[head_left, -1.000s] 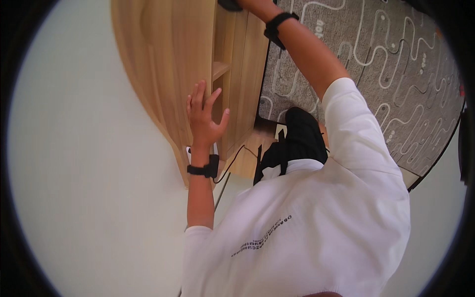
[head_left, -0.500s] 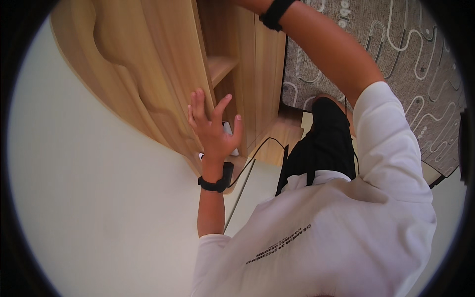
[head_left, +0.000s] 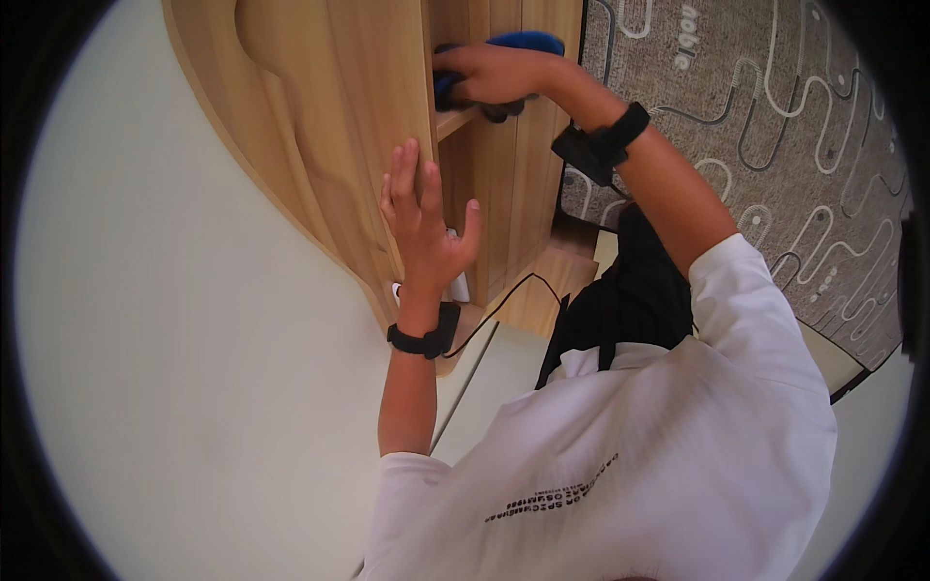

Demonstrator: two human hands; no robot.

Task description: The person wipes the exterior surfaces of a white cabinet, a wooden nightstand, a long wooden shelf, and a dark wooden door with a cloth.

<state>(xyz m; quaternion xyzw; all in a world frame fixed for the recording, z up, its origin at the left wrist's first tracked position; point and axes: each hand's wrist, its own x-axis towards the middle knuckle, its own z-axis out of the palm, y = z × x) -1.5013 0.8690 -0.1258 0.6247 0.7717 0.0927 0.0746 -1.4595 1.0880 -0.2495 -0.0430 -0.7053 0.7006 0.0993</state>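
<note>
the right hand (head_left: 499,76) grasps a blue and black thing (head_left: 528,41) at a shelf (head_left: 449,126) of the cabinet (head_left: 363,107), covering its middle, so its kind is hard to make out; some finger ends are hidden. the left hand (head_left: 426,232), fingers released and spread, partly hides a white thing (head_left: 460,285); whether it touches the cabinet i cannot tell.

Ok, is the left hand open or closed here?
Open: the left hand has its fingers extended and thumb spread apart, with nothing clasped between them, by the wooden furniture.
</note>
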